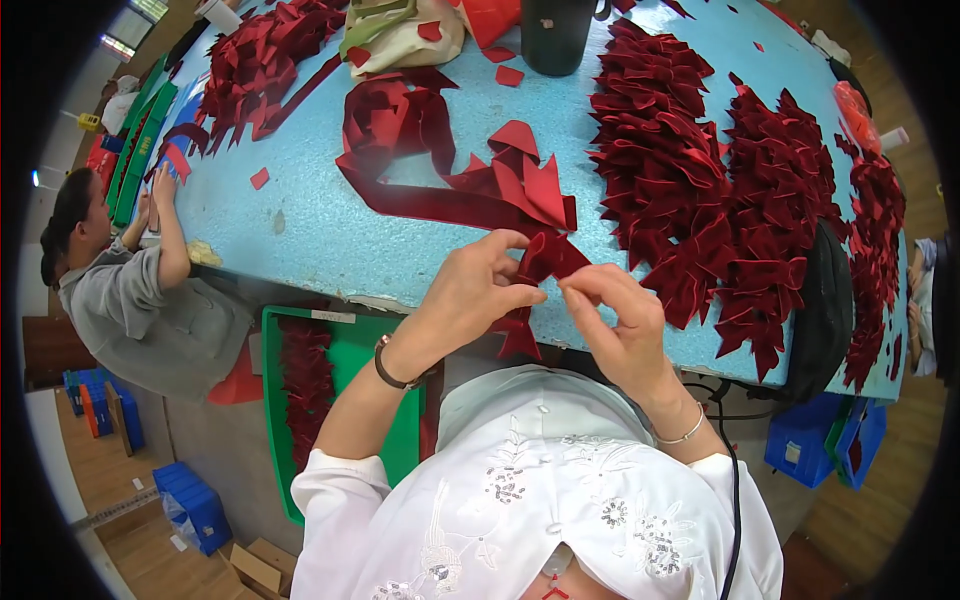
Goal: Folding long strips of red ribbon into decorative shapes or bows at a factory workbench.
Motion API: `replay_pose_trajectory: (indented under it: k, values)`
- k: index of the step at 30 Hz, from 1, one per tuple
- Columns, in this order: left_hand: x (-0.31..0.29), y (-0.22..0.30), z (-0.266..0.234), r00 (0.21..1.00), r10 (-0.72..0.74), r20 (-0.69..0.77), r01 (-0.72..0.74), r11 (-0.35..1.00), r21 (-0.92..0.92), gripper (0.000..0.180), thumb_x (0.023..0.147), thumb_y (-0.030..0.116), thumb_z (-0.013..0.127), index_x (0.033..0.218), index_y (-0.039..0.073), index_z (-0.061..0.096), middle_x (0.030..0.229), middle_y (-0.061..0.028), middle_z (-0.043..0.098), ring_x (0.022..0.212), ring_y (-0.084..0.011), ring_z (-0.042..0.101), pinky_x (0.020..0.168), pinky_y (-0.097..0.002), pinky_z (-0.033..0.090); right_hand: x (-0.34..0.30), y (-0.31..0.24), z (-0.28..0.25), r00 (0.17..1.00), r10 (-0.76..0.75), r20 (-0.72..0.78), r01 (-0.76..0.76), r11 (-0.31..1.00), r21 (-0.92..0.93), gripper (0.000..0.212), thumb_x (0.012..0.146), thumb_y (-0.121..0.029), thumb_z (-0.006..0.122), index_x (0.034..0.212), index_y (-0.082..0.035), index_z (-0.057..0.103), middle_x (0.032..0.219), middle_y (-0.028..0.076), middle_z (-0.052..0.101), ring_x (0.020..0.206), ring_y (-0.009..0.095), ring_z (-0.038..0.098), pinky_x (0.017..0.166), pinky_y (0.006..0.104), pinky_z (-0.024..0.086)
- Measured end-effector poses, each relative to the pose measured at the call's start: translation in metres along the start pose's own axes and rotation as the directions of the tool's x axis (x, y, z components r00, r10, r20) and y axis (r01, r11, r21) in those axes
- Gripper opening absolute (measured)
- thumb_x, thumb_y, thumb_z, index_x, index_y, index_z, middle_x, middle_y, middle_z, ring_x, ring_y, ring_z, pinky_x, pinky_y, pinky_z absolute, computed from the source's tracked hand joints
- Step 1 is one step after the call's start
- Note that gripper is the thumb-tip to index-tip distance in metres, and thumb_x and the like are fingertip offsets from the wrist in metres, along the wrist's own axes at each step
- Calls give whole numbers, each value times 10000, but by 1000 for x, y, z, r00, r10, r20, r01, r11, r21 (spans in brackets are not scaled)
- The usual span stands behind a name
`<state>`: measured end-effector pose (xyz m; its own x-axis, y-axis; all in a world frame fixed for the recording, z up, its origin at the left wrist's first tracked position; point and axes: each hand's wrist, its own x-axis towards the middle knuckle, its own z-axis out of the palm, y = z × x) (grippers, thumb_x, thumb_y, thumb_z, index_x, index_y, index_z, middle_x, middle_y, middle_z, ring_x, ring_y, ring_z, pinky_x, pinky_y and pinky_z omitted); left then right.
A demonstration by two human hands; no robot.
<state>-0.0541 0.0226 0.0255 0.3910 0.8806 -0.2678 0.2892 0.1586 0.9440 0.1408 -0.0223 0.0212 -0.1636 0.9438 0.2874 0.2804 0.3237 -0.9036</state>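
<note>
- Left hand [470,295] and right hand [615,320]: fingers pinched shut on red velvet ribbon [545,262] at blue table [300,220] edge.
- Ribbon's long axis runs 10 to 4 o'clock, tail hanging toward 6.
- Finished bow pile [700,180] at 2 o'clock.

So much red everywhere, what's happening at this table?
A person in a white embroidered top is folding a piece of dark red velvet ribbon at the edge of a light blue table. The left hand and right hand both pinch it. A long ribbon strip trails away behind it, and heaps of finished red bows lie to the right. Another person sits at the far left.
</note>
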Motion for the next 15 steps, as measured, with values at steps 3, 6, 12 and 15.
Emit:
replay_pose_trajectory:
  k: [3, 6, 12, 15]
  values:
    - [-1, 1, -6, 998, 61, -13, -56, 973, 223, 435, 748, 123, 740, 1082, -57, 528, 822, -134, 651, 686, -162, 624, 618, -275, 495, 17, 6, 15, 932, -363, -3, 358, 921, -151, 80, 819, 23, 605, 893, 48, 621, 857, 121, 636, 719, 196, 623, 578, 270, 475]
    - [-9, -12, -14, 913, 278, -299, -219, 951, 216, 415, 734, 160, 754, 1024, -59, 553, 801, -148, 633, 644, -194, 606, 585, -295, 485, 30, 4, 21, 892, -441, 98, 452, 865, -219, 122, 776, 40, 610, 898, 43, 617, 879, 123, 632, 770, 250, 624, 621, 311, 491]
    - [-55, -16, -1, 894, 161, -418, -33, 954, 297, 345, 710, 125, 761, 967, -31, 590, 847, -133, 625, 713, -207, 599, 624, -310, 487, 47, 5, 25, 849, -454, 270, 522, 799, -299, 227, 686, 57, 610, 912, 31, 613, 944, 118, 625, 880, 291, 606, 791, 405, 487]
    - [-54, -22, 11, 853, 265, -449, -80, 917, 390, 307, 697, 77, 761, 948, -16, 609, 870, -94, 630, 774, -183, 590, 650, -301, 486, 57, 7, 27, 773, -488, 405, 621, 711, -330, 263, 640, 40, 613, 902, 20, 609, 969, 114, 612, 950, 287, 582, 926, 472, 415]
